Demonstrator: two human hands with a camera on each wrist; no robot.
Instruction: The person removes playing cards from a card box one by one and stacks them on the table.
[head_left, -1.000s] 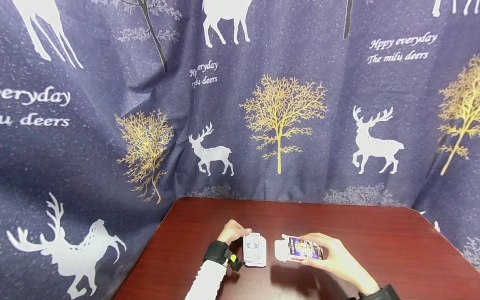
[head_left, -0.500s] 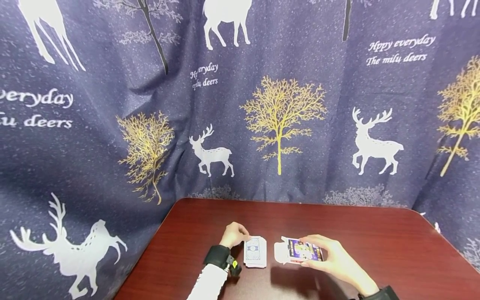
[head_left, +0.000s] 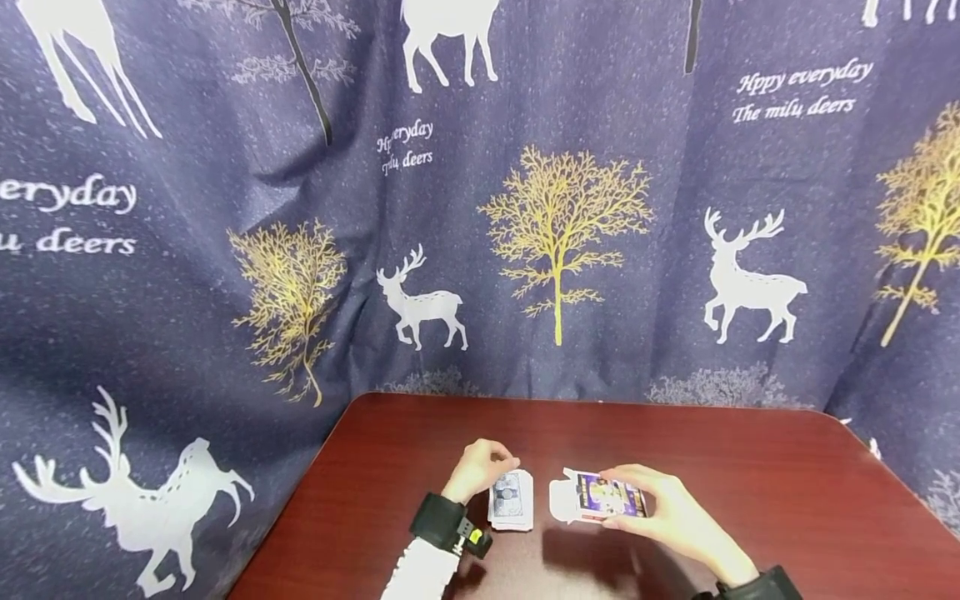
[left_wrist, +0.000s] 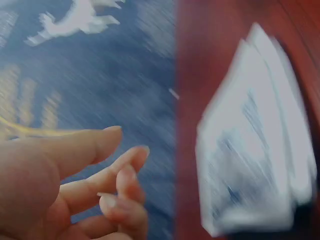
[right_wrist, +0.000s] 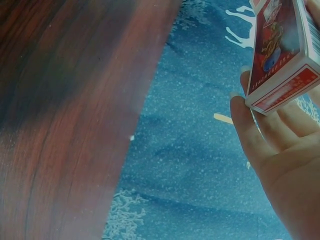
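Note:
A stack of playing cards (head_left: 510, 502) with patterned backs lies a little uneven on the table. My left hand (head_left: 480, 468) hovers over its far left corner. In the left wrist view the loosely bent fingers (left_wrist: 107, 200) hold nothing, and the blurred cards (left_wrist: 245, 150) lie apart from them. Right of the stack, my right hand (head_left: 660, 504) grips an open card box (head_left: 611, 497) between thumb and fingers. The box's white flaps (head_left: 561, 500) point left toward the cards. In the right wrist view the box (right_wrist: 280, 55) shows its red printed end; its inside is hidden.
The reddish-brown wooden table (head_left: 420, 417) carries the cards. A blue curtain (head_left: 600, 208) with deer and tree prints hangs behind it and to the left. Each wrist wears a black strap, and a small device (head_left: 474, 537) sits on the left one.
My left hand has shifted right, from the stack's upper left corner to above its far edge, and the top cards sit slightly differently. My right hand and the card box stay put.

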